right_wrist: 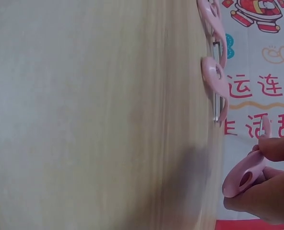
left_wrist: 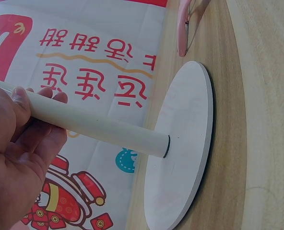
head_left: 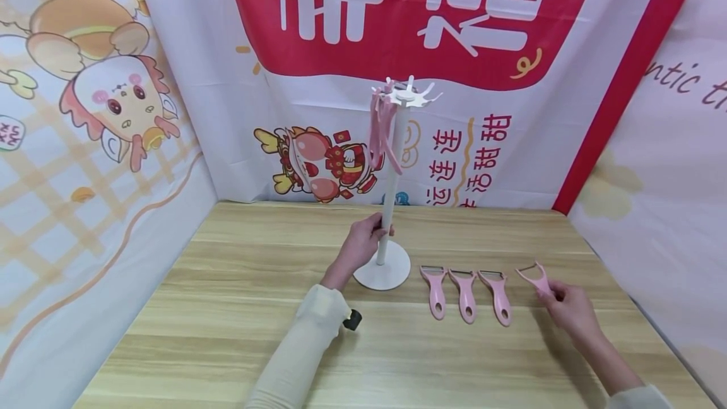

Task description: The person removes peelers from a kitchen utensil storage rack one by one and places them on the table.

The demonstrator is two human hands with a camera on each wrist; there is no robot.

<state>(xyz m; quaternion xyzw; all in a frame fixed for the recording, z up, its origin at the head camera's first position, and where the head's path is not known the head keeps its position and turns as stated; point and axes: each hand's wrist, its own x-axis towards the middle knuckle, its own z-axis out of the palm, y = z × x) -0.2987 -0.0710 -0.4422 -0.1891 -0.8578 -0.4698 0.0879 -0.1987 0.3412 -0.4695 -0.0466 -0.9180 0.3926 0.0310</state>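
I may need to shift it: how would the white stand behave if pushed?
The white stand could tip if pushed high, being tall and slim. The pink items hung on one side probably bias it that way. Its broad, flat base may steady it.

Peelers (head_left: 466,297): pink, silver-bladed
Stand (head_left: 390,191): plain white
Table (head_left: 227,308): pale tan, streaked like wood grain
Far cloth (head_left: 329,100): white, printed with a red panel of white characters, red lettering and a red-and-yellow cartoon
Left cloth (head_left: 51,219): white, pale orange checks, orange-brown cartoon animal
Right cloth (head_left: 653,169): white, faint yellow flower, brown lettering
Left sleeve (head_left: 303,349): cream
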